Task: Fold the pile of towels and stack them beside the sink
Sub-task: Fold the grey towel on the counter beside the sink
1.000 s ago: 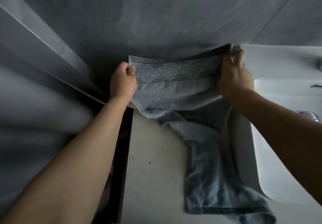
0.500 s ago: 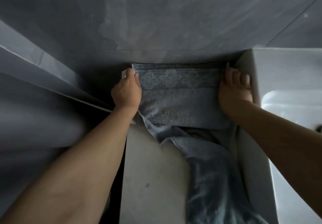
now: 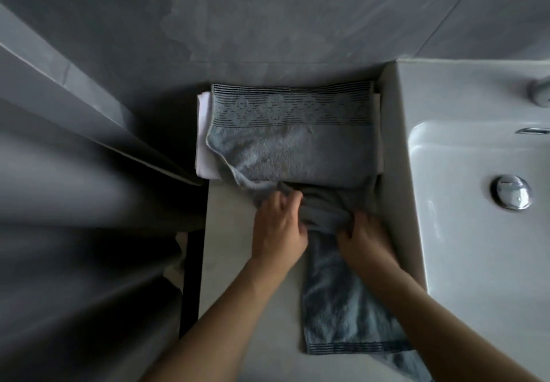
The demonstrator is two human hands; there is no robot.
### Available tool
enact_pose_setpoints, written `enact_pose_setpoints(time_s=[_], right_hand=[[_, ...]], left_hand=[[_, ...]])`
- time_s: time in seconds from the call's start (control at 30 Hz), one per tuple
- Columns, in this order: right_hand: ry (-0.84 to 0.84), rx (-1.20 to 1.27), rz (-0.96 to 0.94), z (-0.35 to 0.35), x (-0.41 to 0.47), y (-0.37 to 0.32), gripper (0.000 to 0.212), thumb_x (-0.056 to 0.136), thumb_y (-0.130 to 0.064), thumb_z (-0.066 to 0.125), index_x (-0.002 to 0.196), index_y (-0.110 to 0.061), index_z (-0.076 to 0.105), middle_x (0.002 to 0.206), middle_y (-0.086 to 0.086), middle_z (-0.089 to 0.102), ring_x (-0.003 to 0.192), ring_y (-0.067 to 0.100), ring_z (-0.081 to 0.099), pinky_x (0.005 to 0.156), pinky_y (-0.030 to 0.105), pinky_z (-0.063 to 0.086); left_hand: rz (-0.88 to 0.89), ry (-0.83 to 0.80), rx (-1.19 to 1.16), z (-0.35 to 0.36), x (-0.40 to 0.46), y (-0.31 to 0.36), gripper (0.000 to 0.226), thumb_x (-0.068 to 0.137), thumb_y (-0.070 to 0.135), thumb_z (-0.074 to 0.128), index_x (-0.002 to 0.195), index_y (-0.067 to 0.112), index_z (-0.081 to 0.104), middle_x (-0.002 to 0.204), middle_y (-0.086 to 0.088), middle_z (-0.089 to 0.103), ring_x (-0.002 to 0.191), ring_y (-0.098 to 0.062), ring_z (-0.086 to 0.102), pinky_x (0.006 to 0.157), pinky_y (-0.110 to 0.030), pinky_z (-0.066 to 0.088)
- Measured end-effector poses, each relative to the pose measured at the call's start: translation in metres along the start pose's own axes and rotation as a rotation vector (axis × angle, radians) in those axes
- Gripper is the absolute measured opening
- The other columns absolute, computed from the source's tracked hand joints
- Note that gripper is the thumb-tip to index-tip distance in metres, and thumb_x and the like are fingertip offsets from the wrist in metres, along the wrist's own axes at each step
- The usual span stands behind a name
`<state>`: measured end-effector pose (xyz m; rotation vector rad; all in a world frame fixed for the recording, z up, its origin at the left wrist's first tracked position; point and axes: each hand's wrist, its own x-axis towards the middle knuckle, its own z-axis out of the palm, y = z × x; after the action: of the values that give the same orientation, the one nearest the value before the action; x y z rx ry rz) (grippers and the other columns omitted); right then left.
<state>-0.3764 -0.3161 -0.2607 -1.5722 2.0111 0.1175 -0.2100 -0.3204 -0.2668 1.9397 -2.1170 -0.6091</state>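
Note:
A grey-blue towel [image 3: 293, 155] with a patterned striped border lies against the back wall, spread over a folded white towel [image 3: 204, 143] whose edge shows at the left. Its lower half trails toward me down the counter [image 3: 226, 233], ending in a striped hem near the front. My left hand [image 3: 278, 227] and my right hand [image 3: 361, 240] both grip the bunched middle of the grey-blue towel, just below the stack. The white sink [image 3: 464, 173] stands directly to the right of the towels.
The sink has a chrome drain plug [image 3: 510, 191] and a tap part at the far right edge. Grey tiled wall rises behind the towels. A dark gap and a grey ledge [image 3: 89, 108] lie left of the counter.
Both hands let go of the towel's top corners at the wall and came down toward me. They now grip the bunched middle of the towel. The patterned end lies flat on the stack.

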Motion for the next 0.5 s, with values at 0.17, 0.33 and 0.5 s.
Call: enact_pose_setpoints(time_s=[0.17, 0.33, 0.5], right_hand=[[-0.068, 0.042, -0.142, -0.011, -0.029, 0.0, 0.016, 0.088, -0.026, 0.056, 0.095, -0.011, 0.058, 0.098, 0.016, 0.067, 0.095, 0.038, 0.061, 0.072, 0.038, 0.045], [-0.091, 0.238, -0.159, -0.008, -0.043, 0.001, 0.028, 0.094, -0.038, 0.048, 0.074, -0.02, 0.055, 0.076, 0.0, 0.057, 0.074, 0.019, 0.052, 0.06, 0.029, 0.037], [-0.072, 0.355, 0.172, 0.005, -0.026, 0.016, 0.042, 0.09, -0.012, 0.055, 0.13, -0.004, 0.043, 0.129, 0.01, 0.049, 0.095, 0.015, 0.038, 0.081, 0.028, 0.034]], left_hand=[[-0.046, 0.006, -0.03, 0.005, -0.02, -0.024, 0.018, 0.082, 0.008, 0.06, 0.099, 0.01, 0.064, 0.107, -0.014, 0.049, 0.095, -0.036, 0.052, 0.08, -0.041, 0.046], [-0.368, 0.131, -0.659, -0.016, -0.039, -0.037, 0.01, 0.071, 0.009, 0.054, 0.064, 0.014, 0.049, 0.082, 0.001, 0.044, 0.072, -0.009, 0.045, 0.069, -0.02, 0.038], [-1.099, 0.181, -1.577, -0.02, -0.062, -0.044, 0.019, 0.084, 0.001, 0.047, 0.069, 0.008, 0.055, 0.07, -0.01, 0.057, 0.065, -0.021, 0.058, 0.062, -0.033, 0.05]])
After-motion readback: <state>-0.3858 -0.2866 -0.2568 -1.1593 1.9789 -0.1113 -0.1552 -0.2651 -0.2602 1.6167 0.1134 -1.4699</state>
